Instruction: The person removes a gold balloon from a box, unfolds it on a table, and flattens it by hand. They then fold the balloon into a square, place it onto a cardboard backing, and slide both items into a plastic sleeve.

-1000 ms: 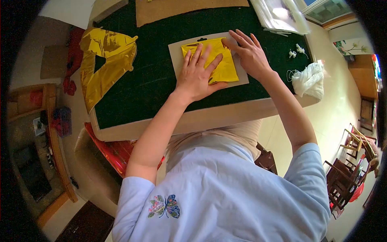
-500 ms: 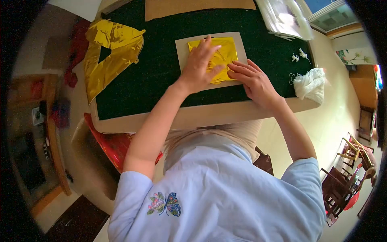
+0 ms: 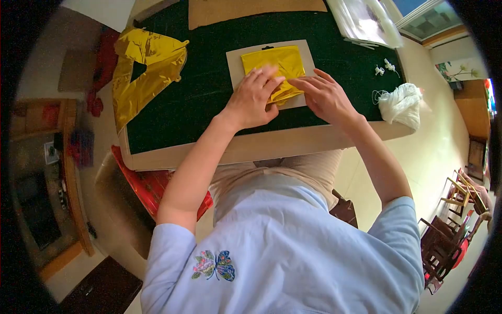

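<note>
A folded sheet of shiny gold foil (image 3: 287, 55) lies on a square of beige cardboard (image 3: 234, 62) on the dark green table top. My left hand (image 3: 252, 99) rests over the foil's lower left part, fingers stretched out and blurred at the tips. From the right, my right hand (image 3: 328, 98) reaches the foil's right edge with its fingers extended. Neither hand visibly grips anything. The foil's lower left portion is hidden under my left hand. A small black slot or mark (image 3: 267, 47) shows at the cardboard's top edge.
A gold foil balloon-like piece (image 3: 157, 49) hangs over the table's left edge. To the right lie a bundle of white string (image 3: 400, 107), two small white knotted pieces (image 3: 389, 65) and clear plastic sheets (image 3: 363, 21). Brown cardboard (image 3: 251, 13) is at the far edge.
My left hand has slid down toward me over the foil, uncovering its upper part. My right hand has shifted slightly, its fingers still extended.
</note>
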`<state>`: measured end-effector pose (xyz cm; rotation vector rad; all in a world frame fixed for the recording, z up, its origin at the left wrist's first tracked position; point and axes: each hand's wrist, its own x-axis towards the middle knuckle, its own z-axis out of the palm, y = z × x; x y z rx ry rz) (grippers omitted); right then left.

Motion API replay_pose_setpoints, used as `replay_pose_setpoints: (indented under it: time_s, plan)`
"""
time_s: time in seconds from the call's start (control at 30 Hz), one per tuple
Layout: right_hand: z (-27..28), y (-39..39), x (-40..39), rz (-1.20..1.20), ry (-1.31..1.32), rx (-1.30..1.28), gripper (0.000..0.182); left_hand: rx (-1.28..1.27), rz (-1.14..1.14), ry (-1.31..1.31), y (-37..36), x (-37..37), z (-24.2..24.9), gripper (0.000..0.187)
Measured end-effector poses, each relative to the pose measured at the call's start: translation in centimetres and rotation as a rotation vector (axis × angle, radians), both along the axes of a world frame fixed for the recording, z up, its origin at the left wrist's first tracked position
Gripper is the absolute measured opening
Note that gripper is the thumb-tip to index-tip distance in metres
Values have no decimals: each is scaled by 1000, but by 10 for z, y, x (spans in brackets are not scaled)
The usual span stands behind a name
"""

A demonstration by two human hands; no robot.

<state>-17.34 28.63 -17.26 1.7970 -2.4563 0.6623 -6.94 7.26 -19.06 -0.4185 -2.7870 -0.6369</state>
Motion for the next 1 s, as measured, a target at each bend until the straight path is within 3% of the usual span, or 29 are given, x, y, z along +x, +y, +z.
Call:
replay_pose_setpoints:
  time_s: [0.07,0.17,0.3,0.37,0.43,0.73,0.93,1.0]
  plan:
    - [3,-4,2,-32,-53,-56,48,36,12,9,0,-1,-2,51]
    - [13,-10,12,-123,79,-326,44,77,45,-21,-4,-7,-7,44]
    - [11,11,33,45,-102,-133,43,318,75,-209,-13,-15,6,40]
    - [12,9,34,105,-5,-31,47,402,95,-276,-14,-16,14,39]
    - [13,7,32,144,0,99,53,407,87,-284,-16,-18,15,39]
    - [9,-11,29,30,-230,-82,49,363,77,-216,-13,-13,10,43]
    - [-9,-21,35,-123,-127,-78,45,262,127,-38,-2,-8,-5,46]
    - [-10,-23,37,-182,40,-54,44,231,139,14,1,-9,-8,45]
